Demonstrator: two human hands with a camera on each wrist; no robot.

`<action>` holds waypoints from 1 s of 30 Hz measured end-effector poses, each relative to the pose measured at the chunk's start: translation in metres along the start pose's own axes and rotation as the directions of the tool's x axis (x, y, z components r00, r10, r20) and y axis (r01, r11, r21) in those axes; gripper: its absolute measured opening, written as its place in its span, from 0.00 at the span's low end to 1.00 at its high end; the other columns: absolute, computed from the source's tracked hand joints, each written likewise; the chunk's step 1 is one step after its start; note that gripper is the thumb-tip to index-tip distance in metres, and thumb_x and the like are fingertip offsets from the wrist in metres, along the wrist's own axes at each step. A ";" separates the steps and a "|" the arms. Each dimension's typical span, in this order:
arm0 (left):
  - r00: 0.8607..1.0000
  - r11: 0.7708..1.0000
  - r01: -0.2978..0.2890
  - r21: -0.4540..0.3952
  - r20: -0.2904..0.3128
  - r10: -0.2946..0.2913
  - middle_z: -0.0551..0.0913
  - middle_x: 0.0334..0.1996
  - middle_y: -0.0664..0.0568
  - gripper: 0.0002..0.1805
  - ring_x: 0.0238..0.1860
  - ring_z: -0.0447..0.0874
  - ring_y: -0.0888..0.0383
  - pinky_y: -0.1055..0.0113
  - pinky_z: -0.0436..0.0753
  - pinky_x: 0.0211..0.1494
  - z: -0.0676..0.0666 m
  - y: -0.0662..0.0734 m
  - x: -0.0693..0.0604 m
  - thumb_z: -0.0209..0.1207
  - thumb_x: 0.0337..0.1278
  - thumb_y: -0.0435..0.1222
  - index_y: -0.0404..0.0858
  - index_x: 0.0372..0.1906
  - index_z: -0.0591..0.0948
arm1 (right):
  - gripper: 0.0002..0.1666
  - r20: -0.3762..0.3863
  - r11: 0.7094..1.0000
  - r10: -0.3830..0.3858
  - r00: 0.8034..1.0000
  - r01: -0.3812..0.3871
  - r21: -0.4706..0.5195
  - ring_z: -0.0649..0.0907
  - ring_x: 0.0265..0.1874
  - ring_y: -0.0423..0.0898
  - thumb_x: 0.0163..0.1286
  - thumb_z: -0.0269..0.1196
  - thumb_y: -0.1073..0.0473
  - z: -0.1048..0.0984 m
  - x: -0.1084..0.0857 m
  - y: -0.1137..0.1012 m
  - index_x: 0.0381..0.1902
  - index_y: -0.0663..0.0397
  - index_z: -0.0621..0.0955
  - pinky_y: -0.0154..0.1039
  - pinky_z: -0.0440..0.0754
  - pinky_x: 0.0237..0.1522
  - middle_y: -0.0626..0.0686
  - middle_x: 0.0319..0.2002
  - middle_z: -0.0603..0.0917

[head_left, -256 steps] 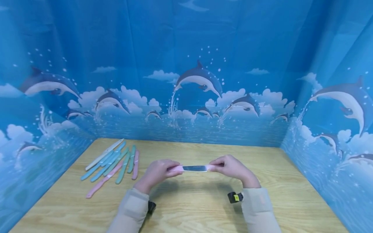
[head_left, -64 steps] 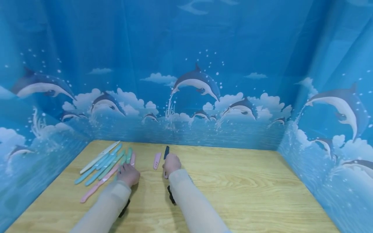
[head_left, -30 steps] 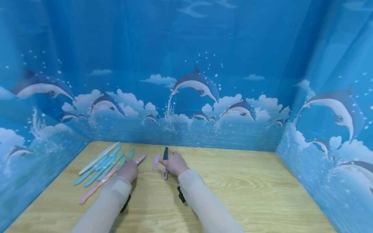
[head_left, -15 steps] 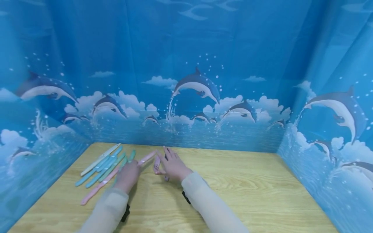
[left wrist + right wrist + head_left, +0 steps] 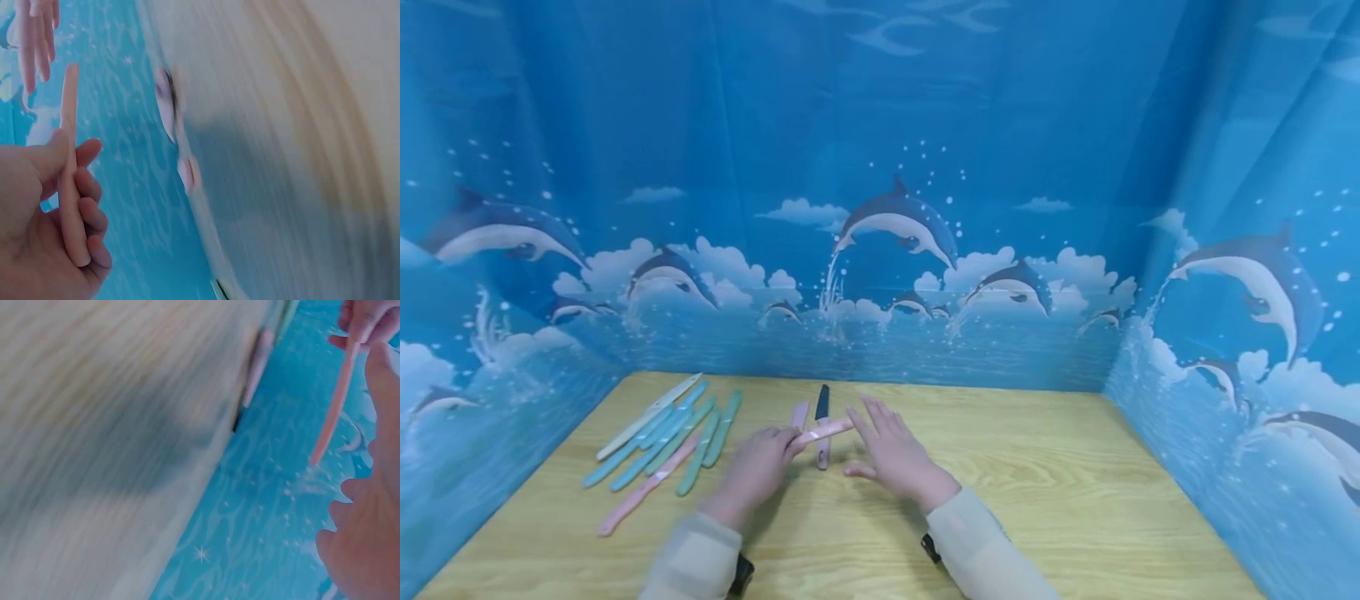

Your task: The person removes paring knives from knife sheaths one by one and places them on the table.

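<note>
Visibly, a slim pink knife point(image 5: 829, 431) is being gripped near one end by the left hand point(image 5: 758, 468), thumb and curled fingers around it. The right hand point(image 5: 897, 458) is being held spread, thumb apart, just beside the free end. Above the wooden table point(image 5: 1037, 483) the pink knife is being shown smooth and gently curved — salmon-toned, with a pale band. In the head view, a dark-bladed knife point(image 5: 822, 404) is being overlapped by it, a pink sheath point(image 5: 800, 412) nearby. Farther left, assorted pastel knives point(image 5: 681, 437) are being borne in a loose fan — backed by a dolphin curtain point(image 5: 775, 125).
</note>
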State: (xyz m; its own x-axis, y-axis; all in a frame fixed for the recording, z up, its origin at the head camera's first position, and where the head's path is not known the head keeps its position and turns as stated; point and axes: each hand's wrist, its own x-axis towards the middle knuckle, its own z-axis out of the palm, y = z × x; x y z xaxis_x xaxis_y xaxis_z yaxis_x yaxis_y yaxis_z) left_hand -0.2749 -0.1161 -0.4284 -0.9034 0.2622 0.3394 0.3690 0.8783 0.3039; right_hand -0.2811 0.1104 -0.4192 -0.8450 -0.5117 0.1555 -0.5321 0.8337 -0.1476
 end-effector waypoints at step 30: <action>0.991 0.976 -0.082 -0.202 0.092 0.102 0.82 0.36 0.53 0.13 0.40 0.78 0.55 0.51 0.75 0.50 0.020 0.071 -0.002 0.56 0.66 0.44 0.42 0.44 0.83 | 0.21 -0.136 0.999 -0.044 0.990 0.040 -0.030 0.78 0.58 0.57 0.69 0.59 0.50 -0.015 -0.050 0.026 0.49 0.61 0.79 0.56 0.63 0.70 0.59 0.49 0.83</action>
State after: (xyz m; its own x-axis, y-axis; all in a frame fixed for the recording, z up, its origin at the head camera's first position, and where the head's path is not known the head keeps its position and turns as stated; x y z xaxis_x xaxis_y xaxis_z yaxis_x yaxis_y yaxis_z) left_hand -0.2516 -0.0459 -0.4251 -0.8774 0.3857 0.2854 0.4780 0.7549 0.4490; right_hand -0.2515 0.1606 -0.4157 -0.8055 -0.5148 0.2935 -0.5637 0.8184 -0.1117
